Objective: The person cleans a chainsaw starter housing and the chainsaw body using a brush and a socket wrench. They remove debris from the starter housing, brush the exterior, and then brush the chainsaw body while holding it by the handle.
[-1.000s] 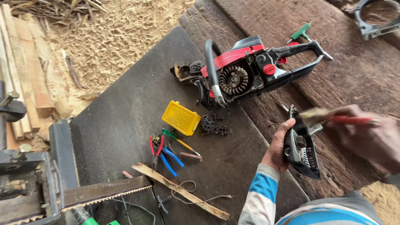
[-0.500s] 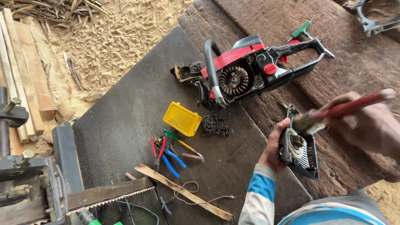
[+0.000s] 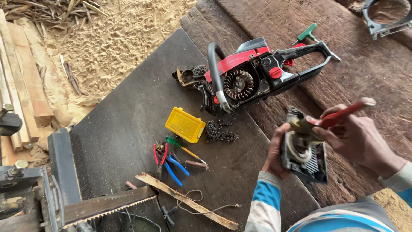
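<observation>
Clasped in my left hand is a black plastic chainsaw starter cover, its round pulley facing up, held above the near right edge of the dark sheet-metal work surface; my right hand grips a red-handled brush whose head rests on the cover's upper end.

Left to right across the scene: pale wooden planks lie in the sawdust beyond the surface's far left edge, and a grey metal machine with a toothed saw bar sits at the near left corner. Just right of it a splintered strip of wood lies along the near edge, a thin cord looped over it. Red-handled pliers and blue-handled pliers lie touching near the middle of the surface, with a green-handled screwdriver just beside them. A yellow rectangular plastic box sits past them, close to a heap of black saw chain.

At the far right edge, half on the rough dark timber bench, lies a red-and-black chainsaw body with its flywheel fins exposed. A green T-handled wrench lies on the timber behind its rear handle. A grey metal bracket sits at the bench's far right corner.
</observation>
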